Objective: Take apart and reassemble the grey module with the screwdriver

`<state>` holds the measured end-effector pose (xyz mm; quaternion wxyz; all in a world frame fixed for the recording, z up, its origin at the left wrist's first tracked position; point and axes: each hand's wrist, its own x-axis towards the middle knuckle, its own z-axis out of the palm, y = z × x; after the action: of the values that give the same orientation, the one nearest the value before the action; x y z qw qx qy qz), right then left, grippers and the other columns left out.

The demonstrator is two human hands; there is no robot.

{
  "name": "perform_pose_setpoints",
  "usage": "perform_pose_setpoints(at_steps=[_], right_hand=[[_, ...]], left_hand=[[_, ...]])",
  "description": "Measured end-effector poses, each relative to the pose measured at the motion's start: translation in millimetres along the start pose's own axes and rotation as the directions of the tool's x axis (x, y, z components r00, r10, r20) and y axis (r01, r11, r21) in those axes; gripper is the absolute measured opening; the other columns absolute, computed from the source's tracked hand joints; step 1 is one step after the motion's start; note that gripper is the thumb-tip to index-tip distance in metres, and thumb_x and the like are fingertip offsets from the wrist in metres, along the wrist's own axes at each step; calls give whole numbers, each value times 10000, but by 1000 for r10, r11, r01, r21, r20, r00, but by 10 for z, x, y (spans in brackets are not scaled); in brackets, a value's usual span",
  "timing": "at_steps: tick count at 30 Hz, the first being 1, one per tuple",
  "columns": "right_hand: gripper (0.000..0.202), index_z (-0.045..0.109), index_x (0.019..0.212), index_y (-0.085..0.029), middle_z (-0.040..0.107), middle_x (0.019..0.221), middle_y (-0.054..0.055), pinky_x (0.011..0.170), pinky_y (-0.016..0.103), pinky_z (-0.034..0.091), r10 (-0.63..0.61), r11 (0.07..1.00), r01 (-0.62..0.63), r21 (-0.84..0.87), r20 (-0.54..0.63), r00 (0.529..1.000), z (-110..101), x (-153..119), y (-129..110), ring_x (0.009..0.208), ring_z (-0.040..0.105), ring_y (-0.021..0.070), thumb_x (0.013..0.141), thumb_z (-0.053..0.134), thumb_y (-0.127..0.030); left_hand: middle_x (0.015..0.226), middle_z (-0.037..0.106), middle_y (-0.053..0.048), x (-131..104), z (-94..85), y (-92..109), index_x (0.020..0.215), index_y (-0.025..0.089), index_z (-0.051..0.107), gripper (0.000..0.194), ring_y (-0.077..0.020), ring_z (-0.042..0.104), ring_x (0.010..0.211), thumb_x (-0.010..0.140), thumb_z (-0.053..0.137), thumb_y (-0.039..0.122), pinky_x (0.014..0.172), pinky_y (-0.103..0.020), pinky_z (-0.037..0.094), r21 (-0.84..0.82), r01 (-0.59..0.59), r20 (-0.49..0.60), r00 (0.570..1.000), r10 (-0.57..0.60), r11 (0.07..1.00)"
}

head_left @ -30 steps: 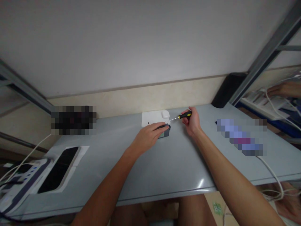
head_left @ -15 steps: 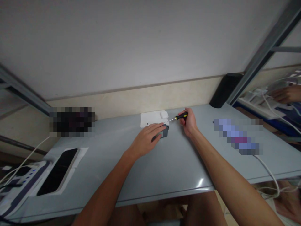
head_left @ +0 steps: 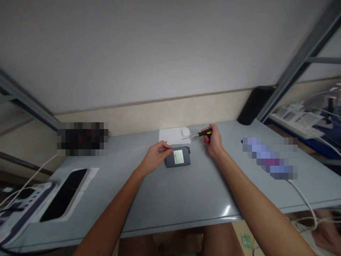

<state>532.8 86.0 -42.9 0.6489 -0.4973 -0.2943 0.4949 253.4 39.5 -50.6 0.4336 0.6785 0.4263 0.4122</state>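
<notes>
A flat dark-grey case point(head_left: 171, 162) with a pale green and white label faces me near the middle of the desk. My left hand point(head_left: 154, 157) is closed on its upper left corner, thumb over the front; whether the case touches the desk I cannot tell. To the right, my right hand point(head_left: 214, 141) grips a screwdriver point(head_left: 204, 132) by its black and yellow handle. Its thin shaft points left, the tip above the white paper point(head_left: 170, 134) behind the case and apart from the case. On that paper are a small white rounded case point(head_left: 185, 132) and a tiny dark piece.
On the left lie a phone point(head_left: 65, 193) on white paper and a power strip point(head_left: 32, 209) with cables. A black cylinder point(head_left: 255, 105) stands back right. Blurred-out objects sit at both sides, one with a white cable point(head_left: 302, 195). The wall point(head_left: 160, 108) bounds the desk point(head_left: 173, 199) behind.
My left hand has shifted left to the corner of the grey case, whose labelled face now shows fully. The screwdriver stays in my right hand, nearly still. A person's hand at far right has gone from view.
</notes>
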Motion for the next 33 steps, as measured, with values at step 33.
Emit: perform_pose_setpoints(at_steps=[33], right_hand=[[582, 819, 1079, -178, 684, 763, 31, 737, 336, 432, -130, 875, 289, -388, 385, 913, 271, -239, 256, 746, 586, 206, 992, 486, -648]], left_hand=[[1298, 689, -97, -119, -224, 277, 1250, 253, 746, 496, -295, 629, 1243, 819, 900, 447, 1126, -462, 500, 412, -157, 297, 954, 31, 898]])
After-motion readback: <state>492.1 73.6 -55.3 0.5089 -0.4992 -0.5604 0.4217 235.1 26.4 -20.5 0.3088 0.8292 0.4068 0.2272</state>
